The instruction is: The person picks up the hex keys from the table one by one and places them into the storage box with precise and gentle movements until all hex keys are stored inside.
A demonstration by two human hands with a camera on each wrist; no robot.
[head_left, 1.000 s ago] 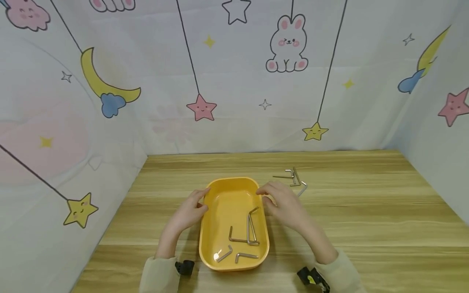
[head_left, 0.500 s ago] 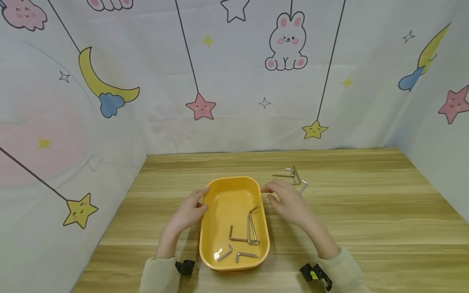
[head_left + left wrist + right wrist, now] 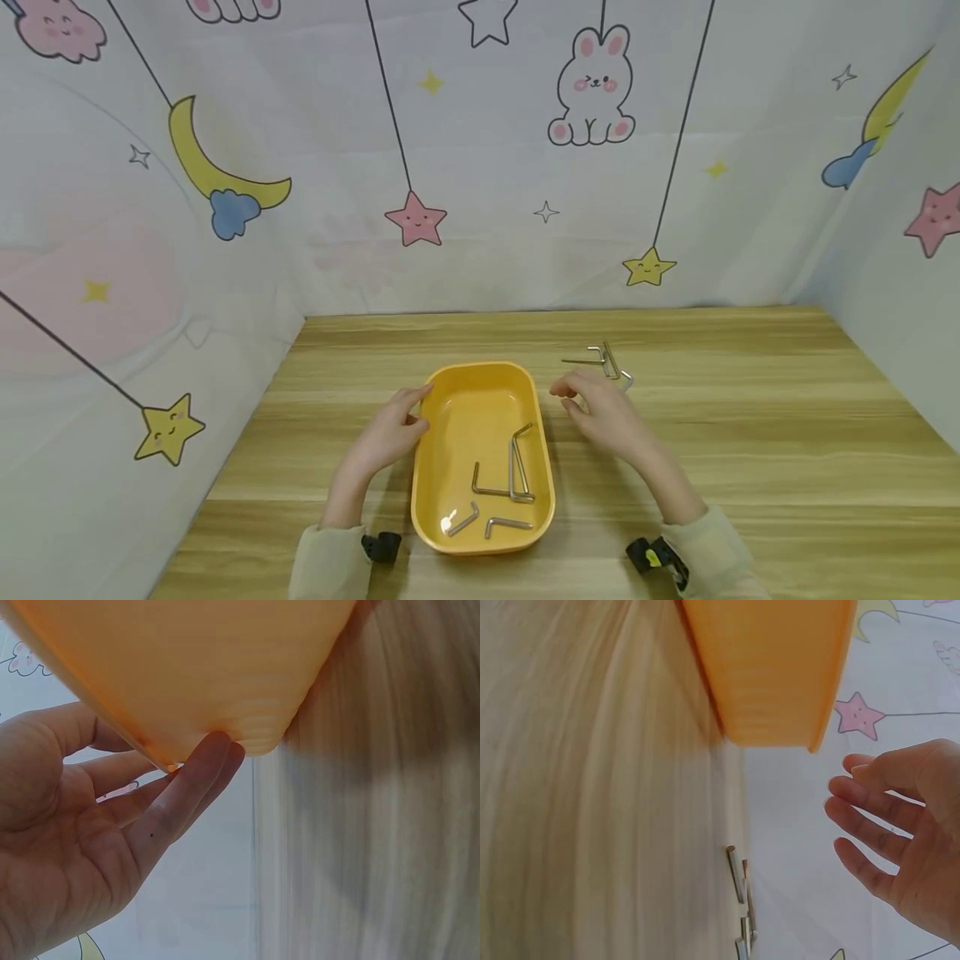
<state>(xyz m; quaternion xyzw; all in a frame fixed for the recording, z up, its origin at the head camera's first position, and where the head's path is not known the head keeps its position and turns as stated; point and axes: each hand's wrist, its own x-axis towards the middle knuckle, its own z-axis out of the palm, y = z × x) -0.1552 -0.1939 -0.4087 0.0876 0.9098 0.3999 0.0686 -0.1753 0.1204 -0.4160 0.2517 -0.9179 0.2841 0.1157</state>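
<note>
Left hand (image 3: 386,433): I saw relaxed fingers touching the yellow tray (image 3: 465,433).
Right hand (image 3: 606,415): hovered just beside it, fingers loosely bent.
Hex keys (image 3: 512,468): I counted 5 inside.

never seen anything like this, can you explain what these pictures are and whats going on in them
There is no robot here, just a person's two bare hands. The wide picture comes from a camera worn on the head, looking forward and down. The other two come from cameras worn on the wrists, so the table looks tipped sideways.

On the wood-grain table stands a yellow, rounded rectangular tray with several L-shaped metal rods inside. A loose cluster of similar rods lies farther back, to the right. Behind is a pale, cartoon-printed backdrop.

The left hand touches the tray's side. The right hand is apart from the tray and holds nothing visible.
</note>
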